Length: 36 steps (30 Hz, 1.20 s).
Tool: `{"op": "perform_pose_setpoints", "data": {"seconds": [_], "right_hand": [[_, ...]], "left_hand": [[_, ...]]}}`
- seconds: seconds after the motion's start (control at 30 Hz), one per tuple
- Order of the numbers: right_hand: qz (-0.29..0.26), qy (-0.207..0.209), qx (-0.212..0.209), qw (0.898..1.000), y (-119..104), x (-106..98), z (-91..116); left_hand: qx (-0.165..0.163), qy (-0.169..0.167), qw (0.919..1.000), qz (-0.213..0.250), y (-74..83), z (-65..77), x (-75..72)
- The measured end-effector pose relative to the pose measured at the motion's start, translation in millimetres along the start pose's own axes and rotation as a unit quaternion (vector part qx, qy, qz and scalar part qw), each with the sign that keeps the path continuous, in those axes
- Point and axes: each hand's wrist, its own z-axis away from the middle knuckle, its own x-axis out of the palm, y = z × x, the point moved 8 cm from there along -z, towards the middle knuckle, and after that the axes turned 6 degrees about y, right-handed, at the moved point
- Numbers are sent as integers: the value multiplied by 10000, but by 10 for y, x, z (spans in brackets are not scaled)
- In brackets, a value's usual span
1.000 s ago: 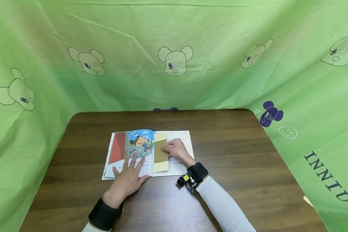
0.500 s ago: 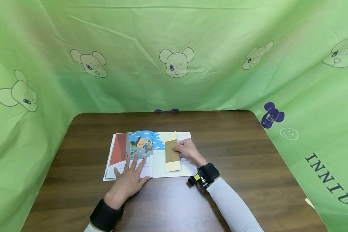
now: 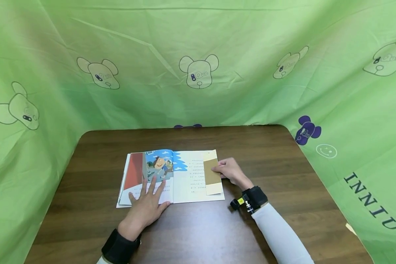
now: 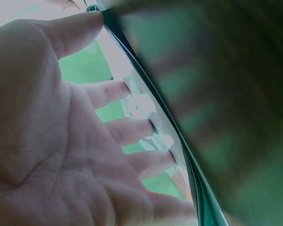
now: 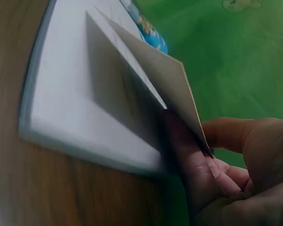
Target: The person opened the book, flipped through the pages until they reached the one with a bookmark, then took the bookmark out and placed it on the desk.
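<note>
An open picture book (image 3: 184, 190) lies on the wooden table, a cartoon figure on its left page and text on its right. My left hand (image 3: 145, 209) rests on the lower left page with fingers spread; the left wrist view shows its palm (image 4: 52, 141) and fingertips at the page. With thumb and fingers, my right hand (image 3: 232, 170) pinches the right edge of a narrow tan-and-cream paper card (image 3: 213, 176). That card is over the right page's outer edge. In the right wrist view, the card (image 5: 165, 70) looks folded, its two leaves spread slightly apart and tilted above the page.
The brown table (image 3: 85, 227) extends around the book on all sides. A green printed curtain (image 3: 198, 106) hangs behind it and along both sides. A small pale object (image 3: 351, 229) is at the table's right edge.
My right hand has carried the card rightward, from beside the book's spine to the right page's outer edge, uncovering the printed text. The left hand stays in place on the left page.
</note>
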Motion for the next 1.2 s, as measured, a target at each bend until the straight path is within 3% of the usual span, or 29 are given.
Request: {"op": "perform_pose_setpoints", "data": {"seconds": [0.23,0.73,0.97,1.2], "right_hand": [[4,21,8,10000,42,-236,-22],[672,418,-65,9968,271,-915,28],[1621,771,-309,9833,244,-1149,55],[2377,949,-495,9654,209,-1231,70]], "left_hand": [[-25,63,10000,-1,-12,0,-25],[-15,42,10000,32,-4,-5,9],[32,139,9999,32,-8,5,-10],[59,152,9998,100,7,14,-17]]}}
